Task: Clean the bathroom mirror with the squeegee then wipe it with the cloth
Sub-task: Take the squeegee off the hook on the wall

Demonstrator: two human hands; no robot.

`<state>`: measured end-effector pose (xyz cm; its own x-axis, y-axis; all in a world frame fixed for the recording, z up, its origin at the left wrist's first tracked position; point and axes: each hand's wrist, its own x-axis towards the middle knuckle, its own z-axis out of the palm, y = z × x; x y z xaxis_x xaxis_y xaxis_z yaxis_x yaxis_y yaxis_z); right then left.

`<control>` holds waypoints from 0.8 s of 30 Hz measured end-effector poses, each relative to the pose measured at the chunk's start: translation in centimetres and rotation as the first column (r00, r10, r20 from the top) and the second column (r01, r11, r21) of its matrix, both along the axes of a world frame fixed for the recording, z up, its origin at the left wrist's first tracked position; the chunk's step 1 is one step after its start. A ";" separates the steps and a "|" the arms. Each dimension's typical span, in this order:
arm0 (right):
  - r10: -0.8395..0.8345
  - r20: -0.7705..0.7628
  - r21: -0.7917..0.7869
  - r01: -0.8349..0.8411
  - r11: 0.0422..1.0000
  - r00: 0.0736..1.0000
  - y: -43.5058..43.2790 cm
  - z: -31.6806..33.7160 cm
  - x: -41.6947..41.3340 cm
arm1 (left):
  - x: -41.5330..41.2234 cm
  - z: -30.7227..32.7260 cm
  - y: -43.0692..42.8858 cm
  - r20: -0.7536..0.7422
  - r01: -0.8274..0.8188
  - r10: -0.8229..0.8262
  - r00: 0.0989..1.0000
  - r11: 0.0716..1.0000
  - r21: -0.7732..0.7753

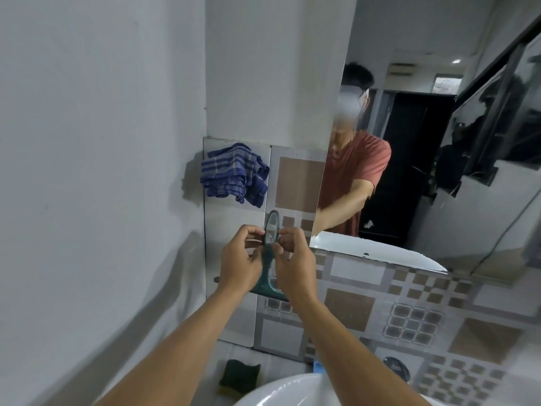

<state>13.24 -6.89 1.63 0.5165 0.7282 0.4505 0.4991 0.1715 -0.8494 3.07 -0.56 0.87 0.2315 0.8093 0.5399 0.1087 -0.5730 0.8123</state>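
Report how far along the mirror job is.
Done: nothing I can confirm on the mirror. In hand: the left hand and right hand pinch the squeegee by its handle, beside the mirror, off the glass. Left: squeegeeing, then wiping; the cloth hangs on the wall, untouched.

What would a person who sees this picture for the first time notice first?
In the centre, the left hand and the right hand hold a dark green plastic squeegee before the tiled wall. A blue striped cloth hangs up and left of them, and the large wall mirror fills the right side.
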 end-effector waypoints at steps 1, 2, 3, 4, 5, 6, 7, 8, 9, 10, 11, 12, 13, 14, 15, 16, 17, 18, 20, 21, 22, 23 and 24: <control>0.000 -0.003 0.014 0.000 1.000 1.000 -0.4 0.5 -0.1 | -0.1 0.5 -0.4 0.010 0.004 -0.004 1.000 1.000 0.007; -0.005 -0.002 0.033 0.005 0.999 1.000 -0.8 1.1 -0.2 | -0.1 1.1 -0.9 0.020 0.007 -0.008 1.000 1.000 0.019; -0.010 -0.004 0.061 0.010 0.998 1.000 -1.2 1.7 -0.2 | -0.2 1.6 -1.4 0.028 0.011 -0.012 1.000 0.999 0.037; -0.015 -0.010 0.090 0.016 0.996 1.000 -1.6 2.3 -0.2 | -0.3 2.2 -2.0 0.039 0.018 -0.021 0.999 0.998 0.059; -0.019 -0.022 0.117 0.021 0.993 1.000 -2.1 3.0 -0.3 | -0.3 2.6 -2.6 0.050 0.031 -0.036 0.998 0.996 0.083; -0.023 -0.040 0.141 0.028 0.990 0.999 -2.6 3.6 -0.2 | -0.3 3.0 -3.2 0.058 0.050 -0.056 0.997 0.993 0.107; -0.026 -0.064 0.164 0.036 0.986 0.998 -3.0 4.2 -0.1 | -0.2 3.3 -3.7 0.058 0.070 -0.078 0.995 0.989 0.128; -0.026 -0.096 0.187 0.044 0.981 0.995 -3.5 4.9 0.1 | -0.1 3.6 -4.2 0.047 0.092 -0.100 0.994 0.984 0.149; -0.026 -0.126 0.208 0.052 0.977 0.992 -4.0 5.6 0.3 | 0.1 3.9 -4.7 0.029 0.110 -0.117 0.993 0.979 0.170; -0.028 -0.145 0.226 0.061 0.972 0.989 -4.6 6.2 0.5 | 0.2 4.2 -5.2 0.010 0.120 -0.124 0.992 0.975 0.188; -0.030 -0.159 0.245 0.069 0.967 0.987 -5.1 6.8 0.8 | 0.4 4.5 -5.6 -0.008 0.122 -0.123 0.992 0.971 0.206; -0.031 -0.171 0.260 0.076 0.963 0.985 -5.8 7.3 1.0 | 0.5 4.8 -6.0 -0.029 0.105 -0.101 0.994 0.966 0.236; -0.035 -0.177 0.276 0.084 0.957 0.984 -6.5 7.8 1.4 | 0.7 5.2 -6.4 -0.056 0.078 -0.064 0.996 0.956 0.283; -0.045 -0.179 0.288 0.096 0.953 0.983 -7.3 8.3 1.6 | 0.8 5.6 -6.8 -0.086 0.056 -0.028 0.996 0.939 0.338; -0.052 -0.180 0.301 0.106 0.948 0.982 -8.1 8.7 1.9 | 1.0 6.1 -7.3 -0.111 0.050 -0.007 0.994 0.920 0.389; -0.062 -0.186 0.310 0.118 0.943 0.981 -8.9 9.0 2.1 | 1.2 6.7 -7.8 -0.130 0.050 0.009 0.992 0.897 0.439; -0.074 -0.189 0.314 0.131 0.940 0.979 -9.6 9.3 2.4 | 1.4 7.3 -8.1 -0.147 0.048 0.028 0.989 0.870 0.490; -0.096 -0.180 0.310 0.149 0.939 0.979 -10.3 9.7 2.8 | 1.6 7.9 -8.5 -0.165 0.051 0.046 0.985 0.843 0.535; -0.144 -0.105 0.300 0.169 0.939 0.984 -11.5 10.2 3.6 | 2.0 9.2 -9.1 -0.214 0.078 0.065 0.975 0.799 0.596; -0.164 -0.032 0.306 0.166 0.937 0.986 -12.0 10.5 4.1 | 2.2 9.9 -9.2 -0.238 0.096 0.068 0.969 0.781 0.617; -0.188 0.054 0.311 0.162 0.936 0.981 -12.6 10.7 4.6 | 2.4 10.4 -9.2 -0.259 0.115 0.071 0.963 0.763 0.636; -0.224 0.150 0.305 0.170 0.937 0.963 -13.1 11.0 5.2 | 2.6 11.0 -9.1 -0.277 0.126 0.082 0.957 0.743 0.657; -0.269 0.252 0.285 0.194 0.939 0.930 -13.7 11.3 5.8 | 2.8 11.5 -9.1 -0.290 0.130 0.101 0.952 0.722 0.680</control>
